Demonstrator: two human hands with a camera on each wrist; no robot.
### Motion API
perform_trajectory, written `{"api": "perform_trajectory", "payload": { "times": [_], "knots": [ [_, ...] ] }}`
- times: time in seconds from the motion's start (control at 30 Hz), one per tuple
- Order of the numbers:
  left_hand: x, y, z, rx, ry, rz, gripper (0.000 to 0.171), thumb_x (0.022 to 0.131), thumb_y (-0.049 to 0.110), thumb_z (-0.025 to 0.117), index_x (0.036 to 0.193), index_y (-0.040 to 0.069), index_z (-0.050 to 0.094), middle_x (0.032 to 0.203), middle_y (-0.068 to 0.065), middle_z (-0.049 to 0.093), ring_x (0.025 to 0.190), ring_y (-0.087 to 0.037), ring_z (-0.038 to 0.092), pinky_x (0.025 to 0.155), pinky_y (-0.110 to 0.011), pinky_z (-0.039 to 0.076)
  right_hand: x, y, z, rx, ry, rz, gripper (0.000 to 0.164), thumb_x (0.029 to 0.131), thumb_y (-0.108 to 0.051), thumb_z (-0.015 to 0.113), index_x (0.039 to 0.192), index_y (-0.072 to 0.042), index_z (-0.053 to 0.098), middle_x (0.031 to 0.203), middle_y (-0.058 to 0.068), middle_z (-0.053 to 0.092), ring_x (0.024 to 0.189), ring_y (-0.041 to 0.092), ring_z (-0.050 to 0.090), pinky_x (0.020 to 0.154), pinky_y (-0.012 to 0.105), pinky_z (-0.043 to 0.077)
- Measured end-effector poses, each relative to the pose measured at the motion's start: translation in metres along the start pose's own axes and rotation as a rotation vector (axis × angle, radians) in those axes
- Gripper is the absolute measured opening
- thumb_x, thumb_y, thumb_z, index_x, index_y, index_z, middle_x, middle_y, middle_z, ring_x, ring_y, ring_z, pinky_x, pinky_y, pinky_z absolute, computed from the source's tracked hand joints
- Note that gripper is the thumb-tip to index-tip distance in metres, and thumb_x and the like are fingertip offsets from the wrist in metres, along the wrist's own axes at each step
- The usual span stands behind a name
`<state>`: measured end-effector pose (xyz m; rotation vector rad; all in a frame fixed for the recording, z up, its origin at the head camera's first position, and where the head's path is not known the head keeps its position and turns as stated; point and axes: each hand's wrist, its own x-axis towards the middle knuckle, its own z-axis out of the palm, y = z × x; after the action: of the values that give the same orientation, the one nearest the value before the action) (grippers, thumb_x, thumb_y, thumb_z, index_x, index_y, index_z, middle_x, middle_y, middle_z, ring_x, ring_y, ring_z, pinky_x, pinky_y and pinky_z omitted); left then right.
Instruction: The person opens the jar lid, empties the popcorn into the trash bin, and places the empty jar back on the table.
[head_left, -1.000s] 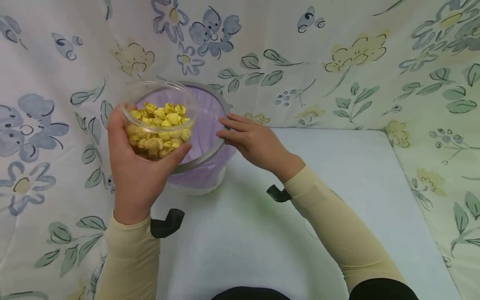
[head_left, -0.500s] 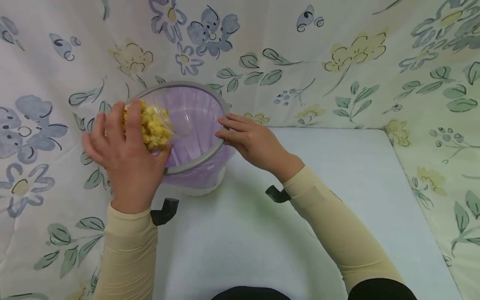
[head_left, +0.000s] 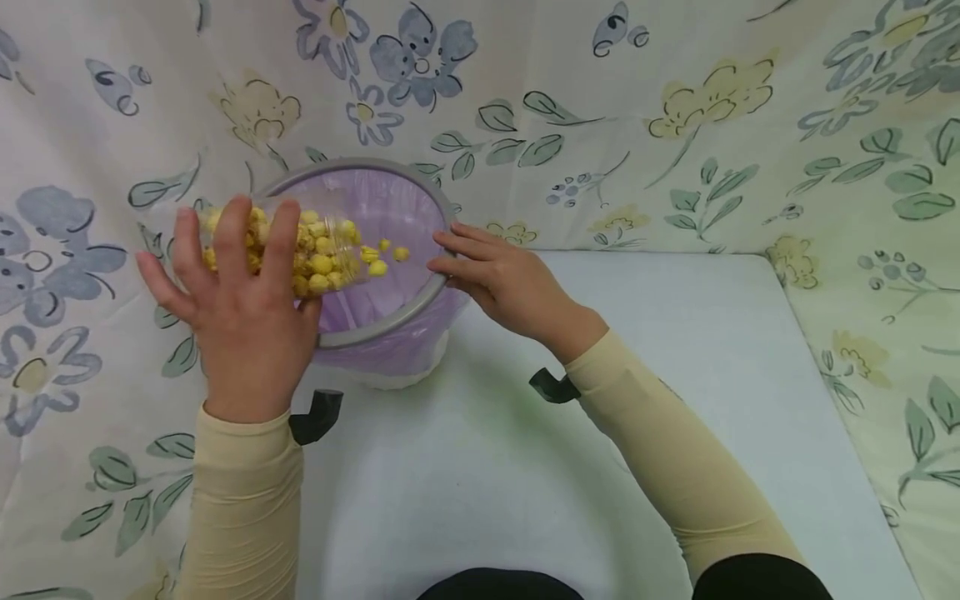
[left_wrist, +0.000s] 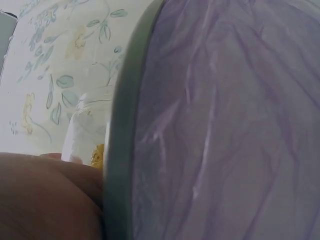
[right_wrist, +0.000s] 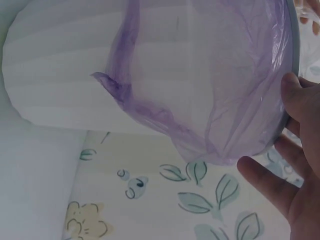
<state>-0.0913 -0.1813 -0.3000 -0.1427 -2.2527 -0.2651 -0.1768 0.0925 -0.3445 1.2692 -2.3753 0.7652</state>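
Item one, left grip (head_left: pixel 243 329), which I see on the head view reaching up from the near edge, back of the hand toward the camera: it holds the clear plastic tub (left_wrist: pixel 82 127), fingers fanned over the upper side, thumb tucked against the near side, little finger standing away from the wall.

Item two, the tub: lying on its side in the air at the left part of the waste bin (right_wrist: pixel 60 65), mouth to the right and over the bin's interior.

Item three, yellow popcorn (head_left: pixel 318 262): most of it inside the tub, heaped toward the mouth; a few loose pieces (head_left: pixel 377 267) just past the mouth, above the lined interior.

Item four, the bin: white body, pleated purple liner (head_left: pixel 382 200), grey ring (head_left: pixel 408 317) round the top.

Item five, right grip (head_left: pixel 517 283): I find it at the right side of the bin, arm slanting in from the lower right, fingers laid together over the ring, thumb outside, pinching the ring and liner edge between them.

Item six, two cream sleeves (head_left: pixel 675 450), one per forearm, each with a black curved fitting (head_left: pixel 317 417) at the wrist.

Item seven, white desk (head_left: pixel 487 467) under the bin; floral cloth (head_left: pixel 585 167) hanging behind and at both sides.
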Motion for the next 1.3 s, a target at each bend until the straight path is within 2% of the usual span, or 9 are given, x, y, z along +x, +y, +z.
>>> {"api": "perform_trajectory", "payload": {
  "times": [0.27, 0.5, 0.93, 1.3],
  "knots": [
    [0.003, 0.001, -0.003, 0.025, 0.054, 0.032, 0.048, 0.1, 0.006, 0.052, 0.144, 0.022, 0.059, 0.151, -0.015, 0.049, 0.152, -0.04, 0.023, 0.115, -0.078, 0.001, 0.003, -0.002, -0.001, 0.017, -0.011, -0.003, 0.033, 0.101, -0.018, 0.072, 0.134, -0.016, 0.074, 0.151, 0.007, 0.06, 0.149, 0.025, 0.048, 0.12, 0.037, 0.04],
    [0.01, 0.005, -0.002, 0.032, 0.102, 0.098, 0.045, 0.103, 0.003, 0.043, 0.136, 0.026, 0.062, 0.144, -0.013, 0.053, 0.148, -0.04, 0.026, 0.112, -0.081, 0.005, 0.003, -0.001, -0.002, 0.017, -0.018, 0.004, 0.035, 0.101, -0.017, 0.072, 0.136, -0.016, 0.073, 0.151, 0.006, 0.06, 0.149, 0.025, 0.047, 0.12, 0.038, 0.04],
    [0.011, 0.001, -0.002, 0.108, 0.034, 0.225, 0.05, 0.102, 0.0, 0.048, 0.142, 0.028, 0.06, 0.147, -0.011, 0.051, 0.151, -0.037, 0.024, 0.114, -0.077, 0.009, 0.002, -0.003, 0.0, 0.021, -0.043, 0.034, 0.035, 0.103, -0.023, 0.069, 0.138, -0.017, 0.072, 0.155, 0.005, 0.056, 0.152, 0.024, 0.042, 0.122, 0.04, 0.037],
    [0.009, 0.004, 0.002, 0.114, 0.059, 0.239, 0.049, 0.103, -0.001, 0.048, 0.141, 0.028, 0.061, 0.15, -0.01, 0.051, 0.151, -0.035, 0.025, 0.116, -0.075, 0.01, 0.0, -0.003, -0.002, 0.029, -0.039, 0.051, 0.036, 0.103, -0.023, 0.07, 0.138, -0.017, 0.071, 0.155, 0.005, 0.056, 0.153, 0.023, 0.041, 0.123, 0.041, 0.036]
  ]
}}
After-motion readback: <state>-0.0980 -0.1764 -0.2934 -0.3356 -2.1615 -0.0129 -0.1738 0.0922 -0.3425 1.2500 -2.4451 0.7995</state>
